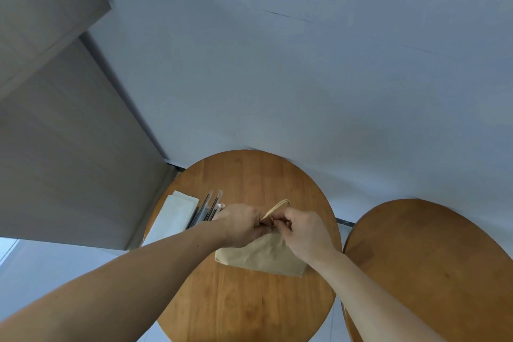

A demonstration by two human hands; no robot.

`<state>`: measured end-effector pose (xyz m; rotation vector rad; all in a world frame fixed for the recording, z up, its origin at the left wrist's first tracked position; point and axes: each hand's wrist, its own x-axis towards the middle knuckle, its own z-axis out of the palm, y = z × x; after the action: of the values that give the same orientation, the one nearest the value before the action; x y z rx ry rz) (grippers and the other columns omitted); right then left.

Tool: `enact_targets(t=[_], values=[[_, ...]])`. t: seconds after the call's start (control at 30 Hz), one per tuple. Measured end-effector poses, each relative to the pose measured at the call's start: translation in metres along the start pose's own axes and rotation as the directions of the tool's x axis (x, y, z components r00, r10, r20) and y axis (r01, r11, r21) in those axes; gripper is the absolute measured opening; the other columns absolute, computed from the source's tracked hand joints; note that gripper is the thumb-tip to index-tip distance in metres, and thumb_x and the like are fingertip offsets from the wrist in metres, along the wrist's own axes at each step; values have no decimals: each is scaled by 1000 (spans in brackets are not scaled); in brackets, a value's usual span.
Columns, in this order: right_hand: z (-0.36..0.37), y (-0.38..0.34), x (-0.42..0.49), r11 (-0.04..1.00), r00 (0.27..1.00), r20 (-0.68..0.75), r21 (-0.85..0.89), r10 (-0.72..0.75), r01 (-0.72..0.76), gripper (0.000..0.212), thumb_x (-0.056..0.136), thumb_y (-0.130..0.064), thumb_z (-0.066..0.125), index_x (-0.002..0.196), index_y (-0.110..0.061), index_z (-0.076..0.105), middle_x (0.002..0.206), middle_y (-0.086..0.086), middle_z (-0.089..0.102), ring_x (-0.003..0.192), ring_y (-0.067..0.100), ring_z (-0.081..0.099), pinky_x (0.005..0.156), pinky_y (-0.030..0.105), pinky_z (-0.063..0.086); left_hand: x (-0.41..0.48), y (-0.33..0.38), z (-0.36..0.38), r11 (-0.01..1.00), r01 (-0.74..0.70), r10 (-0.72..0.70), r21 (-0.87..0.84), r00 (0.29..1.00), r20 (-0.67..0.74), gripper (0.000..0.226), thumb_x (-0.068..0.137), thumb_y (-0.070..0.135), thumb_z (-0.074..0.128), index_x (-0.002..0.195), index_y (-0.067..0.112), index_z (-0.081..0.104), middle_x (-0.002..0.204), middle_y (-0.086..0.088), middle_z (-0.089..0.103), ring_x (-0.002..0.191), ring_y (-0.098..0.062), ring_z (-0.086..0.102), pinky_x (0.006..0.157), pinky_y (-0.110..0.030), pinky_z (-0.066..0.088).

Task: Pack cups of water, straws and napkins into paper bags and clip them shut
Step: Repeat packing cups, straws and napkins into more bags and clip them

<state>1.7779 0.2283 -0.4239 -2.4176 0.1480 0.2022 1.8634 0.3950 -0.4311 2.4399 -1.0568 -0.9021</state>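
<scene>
Head view, one frame.

- Paper bag [265,257] stands on the round surface [244,300], about the centre of it. Tan kraft paper, matte, lightly creased; the lower corners are square.
- Left hand [240,226] grips the bag's top edge from 9 o'clock and right hand [306,233] from 3 o'clock. The fingers of both hands are curled tight and pinch the gathered mouth of the bag between them, knuckles nearly meeting.
- A twisted paper handle [279,206] loops up out of the pinch toward 12 o'clock.
- The bag mouth is hidden behind the fingers, so I cannot tell whether a clip is on it, or what is inside.
- Straws [208,207]: a bundle of thin dark rods in clear wrappers, lying at 10 o'clock of the bag; the near ends are covered by the left hand.
- Napkins [175,214]: a flat, pale, folded stack just beside the straws at 9 o'clock, its lower end cut off by the left forearm.
- The surface is warm brown wood with visible plank joints. A second surface [433,272] of the same kind sits at 3 o'clock, apart by a narrow gap and cropped by the frame edge.
- Behind: a plain pale wall [277,64] and a grey cabinet [69,147] at 10 o'clock.
</scene>
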Motion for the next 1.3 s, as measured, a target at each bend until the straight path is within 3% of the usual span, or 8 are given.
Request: enact_targets(t=[0.3,0.5,0.67,0.83,1.03,1.2,1.3], values=[[2,2,1,992,998,29,-108,-56,59,17,96,-21,58,102,-18,74,93,-4,74,85,13,67,77,34,53,0,-1,-3,1000,-20,20,-3,998,60,26,99,38,52,106,22,70,93,2,71,81,-18,63,78,-40,54],[-4,-1,12,990,994,108,-141,-3,18,20,96,-24,55,102,-24,74,93,-7,74,85,12,67,78,35,54,2,-3,3,999,11,-10,35,1000,-12,28,98,44,49,97,24,68,69,12,53,68,-15,54,66,-33,49],[-4,0,12,972,982,184,-233,36,8,22,94,-29,52,89,-22,72,81,-5,71,74,15,64,71,39,53,2,-4,4,999,13,-11,31,999,-50,23,97,44,49,98,27,64,72,16,52,68,-11,51,62,-29,42],[1,2,8,962,977,201,-271,74,-17,22,94,-34,53,92,-18,69,84,-2,70,77,16,64,73,40,53,-1,-1,7,997,35,-33,63,999,-37,37,97,44,48,62,31,41,57,10,42,52,-6,41,50,-26,31],[-11,-6,14,944,953,299,-325,53,49,17,92,-32,57,91,-16,64,83,-1,67,77,20,64,72,41,55,-4,1,8,989,13,-4,144,998,-61,37,98,45,47,66,27,39,57,9,40,54,-13,43,52,-28,31],[-14,-10,11,919,941,337,-380,33,104,28,91,-28,57,67,-23,45,61,-7,46,67,22,59,63,39,51,-6,4,13,979,1,14,204,997,-73,41,100,53,40,78,21,56,60,6,46,61,-22,54,55,-31,38],[-9,-8,6,910,963,268,-395,-19,128,21,92,-32,55,79,-17,58,74,-1,60,73,23,63,68,41,53,-8,6,13,982,19,-1,189,996,-95,44,100,56,39,69,24,44,57,7,40,60,-21,51,56,-31,39]])
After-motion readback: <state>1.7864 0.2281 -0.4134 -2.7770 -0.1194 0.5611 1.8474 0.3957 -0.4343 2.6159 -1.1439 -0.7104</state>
